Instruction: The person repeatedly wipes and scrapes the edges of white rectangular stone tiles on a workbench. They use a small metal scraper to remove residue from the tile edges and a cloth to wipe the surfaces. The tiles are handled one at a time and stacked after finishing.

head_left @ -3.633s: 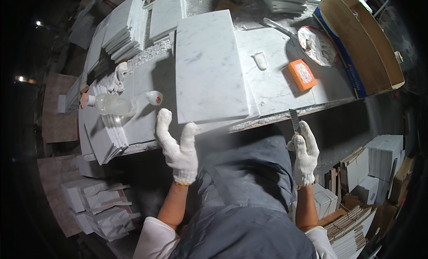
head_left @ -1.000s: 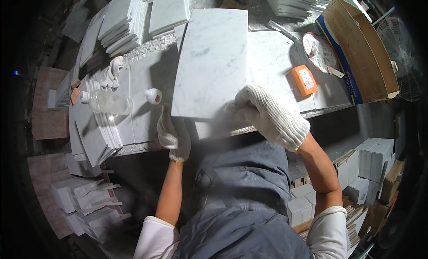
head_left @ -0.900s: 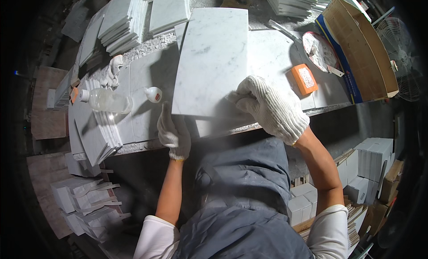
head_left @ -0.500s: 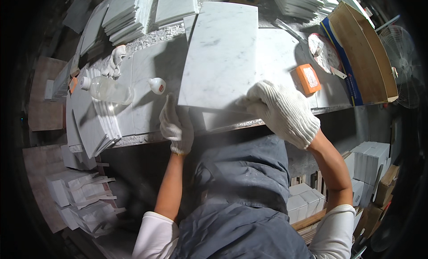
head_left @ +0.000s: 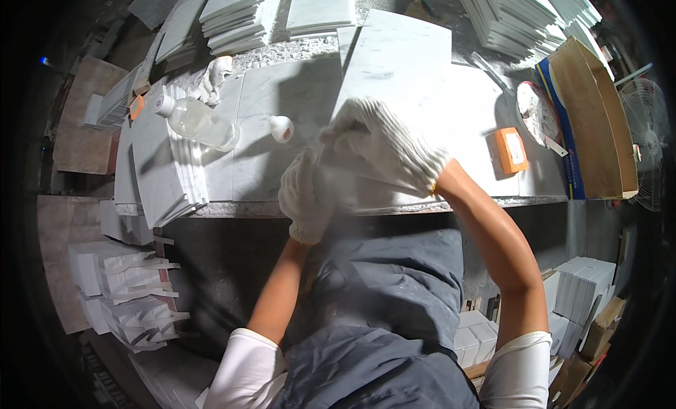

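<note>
A white, grey-veined marble tile (head_left: 401, 53) lies raised and slanted over the workbench in front of me, its near part covered by my hands. My right hand (head_left: 391, 143), in a white knitted glove, is closed at the tile's near left corner; anything inside its fingers is hidden. Close beside it, my gloved left hand (head_left: 308, 201) is upright and curled around the tile's left near corner, its fingertips partly hidden. Pale dust blurs the space below the hands.
On the bench, a clear bottle (head_left: 201, 124), a small white squeeze bottle (head_left: 281, 129) and leaning tiles (head_left: 165, 166) are at left. An orange block (head_left: 511, 150), a round dish of white paste (head_left: 539, 112) and a cardboard box (head_left: 591, 120) stand at right. Tile stacks (head_left: 236, 18) line the back.
My right hand has slid left along the tile's near edge to its left corner, close to my left hand. The whole view has shifted, so the bench appears farther right.
</note>
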A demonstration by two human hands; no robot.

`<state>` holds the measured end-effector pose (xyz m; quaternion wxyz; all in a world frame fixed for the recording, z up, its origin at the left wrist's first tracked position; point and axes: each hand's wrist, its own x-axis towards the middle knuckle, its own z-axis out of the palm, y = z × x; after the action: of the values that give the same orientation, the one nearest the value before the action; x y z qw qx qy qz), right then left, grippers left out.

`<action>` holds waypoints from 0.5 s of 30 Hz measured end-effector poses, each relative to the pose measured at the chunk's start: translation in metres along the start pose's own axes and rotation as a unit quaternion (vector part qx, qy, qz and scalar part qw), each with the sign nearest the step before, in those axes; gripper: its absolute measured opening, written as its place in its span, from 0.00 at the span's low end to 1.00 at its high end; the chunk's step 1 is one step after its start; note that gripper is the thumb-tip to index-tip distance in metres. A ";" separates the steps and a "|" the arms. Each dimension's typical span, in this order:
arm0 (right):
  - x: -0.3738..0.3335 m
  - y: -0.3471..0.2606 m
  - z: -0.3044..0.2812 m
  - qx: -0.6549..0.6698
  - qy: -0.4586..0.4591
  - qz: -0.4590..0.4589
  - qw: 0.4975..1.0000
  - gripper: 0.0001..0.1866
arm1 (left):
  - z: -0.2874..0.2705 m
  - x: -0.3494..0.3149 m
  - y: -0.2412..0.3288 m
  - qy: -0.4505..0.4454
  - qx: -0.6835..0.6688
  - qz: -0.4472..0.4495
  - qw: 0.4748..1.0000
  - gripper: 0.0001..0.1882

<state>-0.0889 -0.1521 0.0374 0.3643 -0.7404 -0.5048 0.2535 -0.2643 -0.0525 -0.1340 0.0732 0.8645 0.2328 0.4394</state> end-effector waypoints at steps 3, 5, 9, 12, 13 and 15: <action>0.012 -0.001 0.010 -0.028 0.011 -0.030 0.999 0.09 | -0.001 0.001 0.001 -0.006 0.005 -0.010 1.000 0.22; 0.006 0.001 0.011 -0.099 -0.010 -0.110 0.989 0.09 | -0.002 0.001 0.001 -0.014 0.007 -0.013 1.000 0.22; 0.011 0.001 0.007 -0.173 0.050 -0.143 0.973 0.13 | 0.001 0.001 0.000 -0.015 -0.004 -0.004 1.000 0.22; 0.014 -0.008 0.010 -0.208 -0.018 -0.108 0.972 0.11 | 0.002 0.000 -0.001 -0.003 0.000 -0.004 1.000 0.23; 0.010 -0.011 0.012 -0.262 -0.041 -0.127 0.956 0.11 | 0.002 -0.001 -0.001 0.012 -0.006 0.009 1.000 0.24; 0.002 -0.014 0.016 -0.146 -0.010 -0.058 0.988 0.13 | 0.002 -0.001 0.000 -0.015 -0.002 -0.011 1.000 0.24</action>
<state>-0.1074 -0.1426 0.0389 0.2611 -0.7528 -0.5818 0.1629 -0.2633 -0.0524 -0.1363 0.0835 0.8682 0.2404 0.4260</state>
